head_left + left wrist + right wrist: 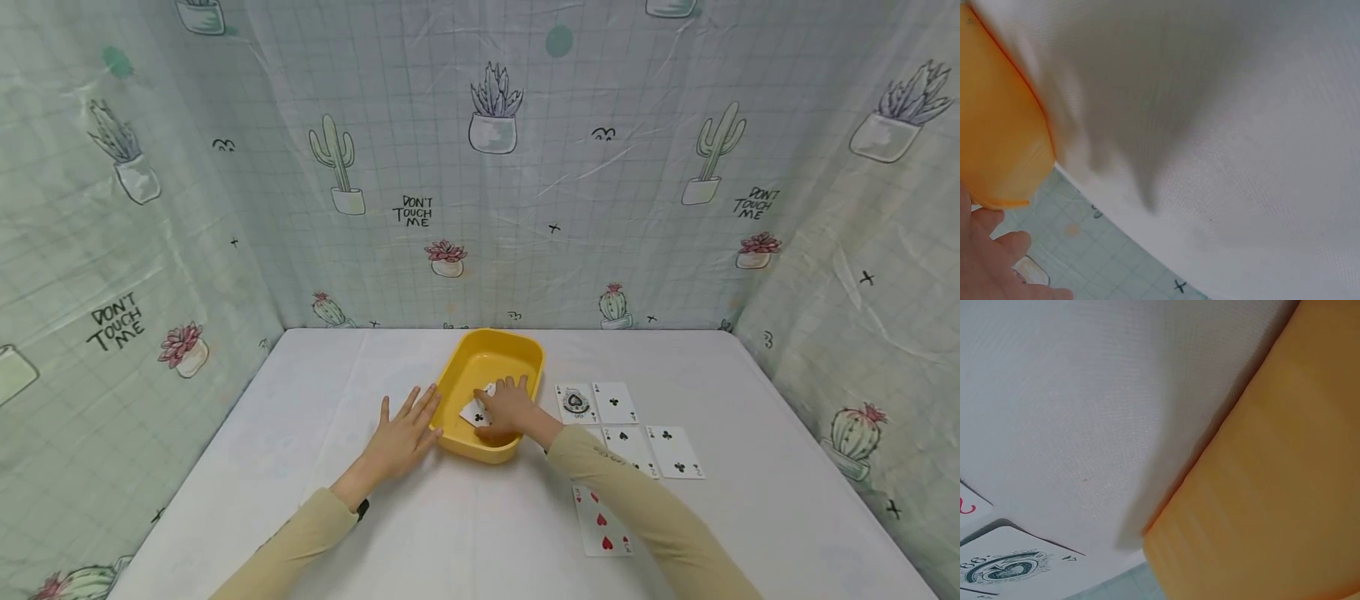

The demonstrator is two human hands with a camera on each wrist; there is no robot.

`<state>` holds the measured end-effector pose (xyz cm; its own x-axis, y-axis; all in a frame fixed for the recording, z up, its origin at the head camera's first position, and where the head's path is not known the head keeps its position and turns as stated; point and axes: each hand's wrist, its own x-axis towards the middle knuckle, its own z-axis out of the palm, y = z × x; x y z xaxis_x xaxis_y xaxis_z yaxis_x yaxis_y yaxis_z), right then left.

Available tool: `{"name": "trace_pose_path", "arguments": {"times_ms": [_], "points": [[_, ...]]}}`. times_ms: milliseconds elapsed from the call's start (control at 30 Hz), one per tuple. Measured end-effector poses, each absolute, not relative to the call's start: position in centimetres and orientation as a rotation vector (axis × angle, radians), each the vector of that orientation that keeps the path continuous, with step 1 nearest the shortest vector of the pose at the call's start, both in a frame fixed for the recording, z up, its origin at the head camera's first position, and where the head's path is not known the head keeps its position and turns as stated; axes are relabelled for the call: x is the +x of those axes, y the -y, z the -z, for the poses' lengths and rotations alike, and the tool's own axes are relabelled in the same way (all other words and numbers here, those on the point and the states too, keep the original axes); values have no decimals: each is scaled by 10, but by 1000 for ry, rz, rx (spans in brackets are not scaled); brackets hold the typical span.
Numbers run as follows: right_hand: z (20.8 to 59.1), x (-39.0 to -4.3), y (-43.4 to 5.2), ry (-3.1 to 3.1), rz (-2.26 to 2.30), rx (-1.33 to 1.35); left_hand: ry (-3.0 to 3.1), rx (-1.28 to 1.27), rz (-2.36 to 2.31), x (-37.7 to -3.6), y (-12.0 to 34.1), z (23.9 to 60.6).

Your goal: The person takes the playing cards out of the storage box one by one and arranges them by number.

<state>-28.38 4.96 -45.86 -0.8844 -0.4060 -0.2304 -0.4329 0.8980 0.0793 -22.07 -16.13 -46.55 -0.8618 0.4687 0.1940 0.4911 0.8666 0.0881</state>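
A yellow plastic tray (487, 342) stands on the white table. My left hand (400, 435) lies at its left rim with straight, spread fingers; in the left wrist view the fingertips (1015, 244) show beside the tray's wall (1004, 125). My right hand (510, 410) reaches inside over the near right rim. Between its thumb and index finger shows a white playing card (475, 413) with black club marks, partly covered by the hand. I cannot tell whether the fingers pinch this card. In the right wrist view the tray's side (1254, 487) hides the right hand.
Right of the tray lie face-up cards: an ace of spades (576, 403), ace of clubs (614, 402), two of spades (628, 443) and two of clubs (675, 452). The right sleeve (637, 500) overlaps a three of hearts (600, 533). Patterned cloth walls (487, 192) surround the table.
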Motion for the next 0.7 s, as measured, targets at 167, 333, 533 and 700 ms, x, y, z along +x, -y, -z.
{"name": "trace_pose_path", "arguments": {"times_ms": [167,333,533,700], "points": [[456,-283,-49,-2865,-154,-638,2878,-746,202,-220,162,465],[454,-282,-49,-2874,-122,-635,2875,-750,193,-220,161,464],[451,-280,-51,-2891,-100,-664,2865,-751,194,-220,162,465],[445,-279,-55,-2909,-59,-705,2863,-747,186,-220,162,466]]}}
